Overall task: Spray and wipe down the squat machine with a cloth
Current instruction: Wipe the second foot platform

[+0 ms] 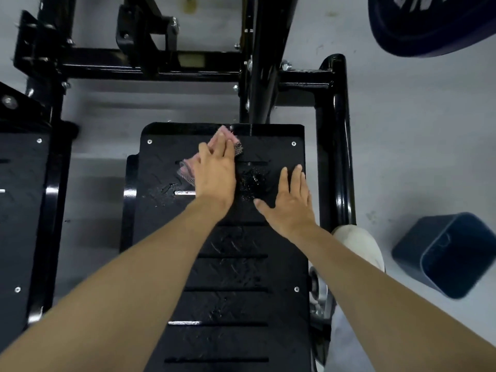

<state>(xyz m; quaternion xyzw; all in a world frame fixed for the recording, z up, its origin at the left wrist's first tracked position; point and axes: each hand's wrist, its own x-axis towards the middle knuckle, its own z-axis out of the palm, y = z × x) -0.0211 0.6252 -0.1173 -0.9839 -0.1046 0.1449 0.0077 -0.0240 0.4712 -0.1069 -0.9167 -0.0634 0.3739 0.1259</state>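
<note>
The left hand (214, 173) presses the pink cloth (187, 169) flat, fingers straight, at the far end of the footplate (236, 264); the right hand (288, 202) rests spread beside an apparently wet patch (252, 181). With neither grip closed, cloth or palm may skid.

1. The squat machine's frame (334, 157) is standing in glossy black tubes, running along the far and right sides of the foot plate (230, 264).
2. The foot plate (black tread-pattern metal with narrow crosswise slots and a screw near each corner) is lying flat, and a wet patch (252, 181) is glistening near its far end.
3. The cloth (188, 169), pink and crumpled, is lying pressed onto the plate's far part under the left hand (214, 173), its edges sticking out beyond the fingertips and to the left.
</note>
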